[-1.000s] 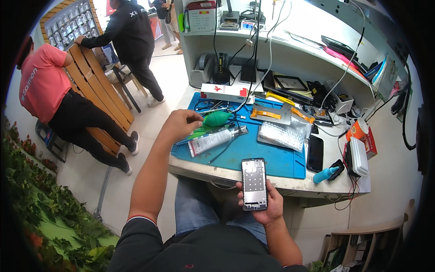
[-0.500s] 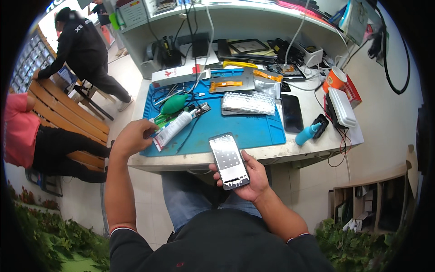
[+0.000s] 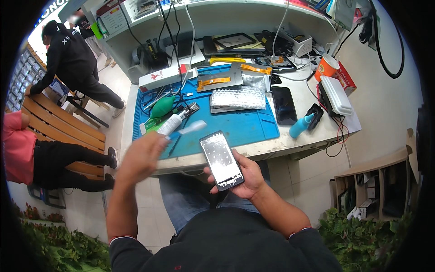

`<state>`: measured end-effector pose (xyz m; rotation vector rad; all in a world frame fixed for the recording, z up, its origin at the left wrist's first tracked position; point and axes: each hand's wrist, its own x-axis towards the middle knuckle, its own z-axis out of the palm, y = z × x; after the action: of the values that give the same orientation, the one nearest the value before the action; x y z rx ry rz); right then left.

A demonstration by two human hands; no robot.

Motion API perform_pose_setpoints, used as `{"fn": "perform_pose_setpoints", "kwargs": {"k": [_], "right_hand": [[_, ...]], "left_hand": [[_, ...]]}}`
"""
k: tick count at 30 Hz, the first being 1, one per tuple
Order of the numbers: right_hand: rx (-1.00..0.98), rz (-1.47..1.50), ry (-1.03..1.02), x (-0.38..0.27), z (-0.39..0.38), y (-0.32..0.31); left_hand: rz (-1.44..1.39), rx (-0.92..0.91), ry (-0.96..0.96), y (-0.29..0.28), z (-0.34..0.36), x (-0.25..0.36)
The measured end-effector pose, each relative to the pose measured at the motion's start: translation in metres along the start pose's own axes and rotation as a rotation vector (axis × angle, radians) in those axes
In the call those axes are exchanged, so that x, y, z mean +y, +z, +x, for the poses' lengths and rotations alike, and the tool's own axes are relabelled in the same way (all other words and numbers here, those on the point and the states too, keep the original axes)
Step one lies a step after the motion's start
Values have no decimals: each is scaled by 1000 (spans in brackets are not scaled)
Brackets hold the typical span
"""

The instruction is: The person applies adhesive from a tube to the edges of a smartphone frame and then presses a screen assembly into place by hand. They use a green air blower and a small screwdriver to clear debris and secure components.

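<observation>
My right hand [image 3: 248, 177] is closed around a phone frame [image 3: 221, 161], a black-rimmed piece with a bright silvery inner face turned up, above the bench's front edge. My left hand [image 3: 144, 156] is blurred by motion at the left front of the blue work mat [image 3: 235, 133]. From its fingers a thin tool with a pale, translucent flat end [image 3: 194, 126] points toward the phone frame, apart from it. Beyond the left hand lie a white glue tube [image 3: 170, 124] and a green rubber air blower [image 3: 163, 107].
On the mat sit a bubble-wrap packet [image 3: 239, 98], flex cables on grey plates [image 3: 215, 82] and a long white box [image 3: 167, 76]. A black phone [image 3: 284, 105], blue bottle [image 3: 301, 126] and orange cup [image 3: 327, 66] stand at the right. Two people are at the left.
My left hand has moved right, away from beside the glue tube, with the pale-ended tool now showing in it. My right hand still holds the phone frame. The whole view has shifted slightly.
</observation>
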<state>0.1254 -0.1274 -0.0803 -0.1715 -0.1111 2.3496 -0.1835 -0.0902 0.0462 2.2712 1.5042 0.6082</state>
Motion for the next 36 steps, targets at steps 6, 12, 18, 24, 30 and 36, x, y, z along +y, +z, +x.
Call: {"fn": "perform_pose_setpoints", "kwargs": {"k": [6,12,18,24,30,36], "right_hand": [[38,-49,-22,3,1,-1],[64,-69,-23,2,0,3],[47,-66,-13,3,1,1],[60,-56,-15,3,1,2],[65,-43,-10,2,0,4],[52,-15,0,3,0,-1]], "left_hand": [[108,13,38,40,6,14],[213,72,71,62,24,23],[267,127,61,48,17,26],[240,147,-18,51,26,27],[83,117,-6,49,26,34],[140,143,-66,52,29,34]]}}
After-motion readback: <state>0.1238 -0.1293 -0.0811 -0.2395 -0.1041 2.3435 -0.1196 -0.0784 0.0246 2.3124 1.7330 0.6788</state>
